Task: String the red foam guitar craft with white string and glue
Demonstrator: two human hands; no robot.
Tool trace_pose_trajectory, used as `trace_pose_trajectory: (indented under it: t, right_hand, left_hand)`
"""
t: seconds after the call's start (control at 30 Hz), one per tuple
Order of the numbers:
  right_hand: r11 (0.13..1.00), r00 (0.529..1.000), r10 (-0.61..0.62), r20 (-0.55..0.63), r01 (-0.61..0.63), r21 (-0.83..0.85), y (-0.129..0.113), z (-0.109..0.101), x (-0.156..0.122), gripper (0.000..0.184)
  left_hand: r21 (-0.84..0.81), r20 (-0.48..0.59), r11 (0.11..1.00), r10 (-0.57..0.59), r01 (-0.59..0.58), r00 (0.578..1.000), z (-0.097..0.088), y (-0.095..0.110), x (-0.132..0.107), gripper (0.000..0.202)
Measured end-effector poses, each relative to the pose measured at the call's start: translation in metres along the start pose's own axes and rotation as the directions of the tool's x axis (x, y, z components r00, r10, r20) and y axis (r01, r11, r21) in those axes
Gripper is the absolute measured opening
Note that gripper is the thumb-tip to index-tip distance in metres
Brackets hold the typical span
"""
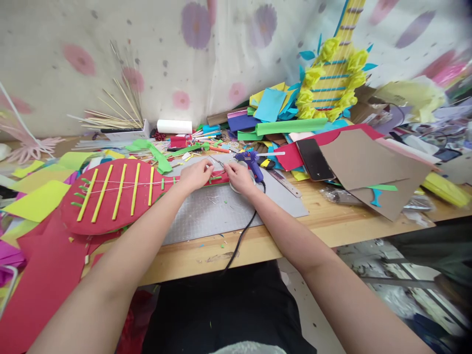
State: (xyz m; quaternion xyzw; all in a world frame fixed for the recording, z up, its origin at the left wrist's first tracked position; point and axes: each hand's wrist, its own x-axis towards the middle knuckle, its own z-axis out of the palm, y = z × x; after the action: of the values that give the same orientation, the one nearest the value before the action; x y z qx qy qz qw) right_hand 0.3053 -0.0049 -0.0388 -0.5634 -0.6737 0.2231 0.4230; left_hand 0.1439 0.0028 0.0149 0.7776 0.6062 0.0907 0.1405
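Note:
A red paper lute-shaped instrument (106, 196) lies on the table, its round body crossed by several yellow strips. Thin white string (127, 184) runs along it to the narrow neck, which has small green strips. Over the neck's end, my left hand (198, 175) is closed in a pinch on the string. Just to its right, my right hand (239, 178) pinches thin strands too, its fingertips a short gap from the left ones. A roll, partly hidden, lies under my right hand. Right beside that hand is a purple glue gun (252, 160) with a white glue stick in it.
A grey cutting mat (206, 221) lies under the neck, with a black cord (243, 233) over it. A metal ruler (285, 183), a phone (314, 160) and brown cardboard (368, 167) are at right. A yellow paper instrument (330, 83) leans on the wall. Wooden sticks (114, 118) stand behind.

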Motion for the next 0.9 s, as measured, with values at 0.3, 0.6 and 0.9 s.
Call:
trace_pose_trajectory:
  t: [0.3,0.6,0.9]
  right_hand:
    - [0.838,0.988,0.147,0.056,-0.154,0.524,-0.001,-0.006,0.005,0.035]
    - [0.64,0.865,0.048,0.499,-0.41,0.65,-0.013,-0.02,-0.005,0.029]
    - [0.58,0.859,0.115,0.498,-0.465,0.669,-0.004,-0.016,-0.007,0.022]
  left_hand:
    - [0.002,-0.054,0.985,0.17,-0.17,0.984,-0.001,-0.001,0.002,0.044]
    - [0.016,-0.178,0.956,0.293,-0.294,0.94,0.02,0.0,0.003,0.042]
    - [0.287,-0.295,0.907,0.389,-0.307,0.873,0.031,0.003,-0.006,0.032]
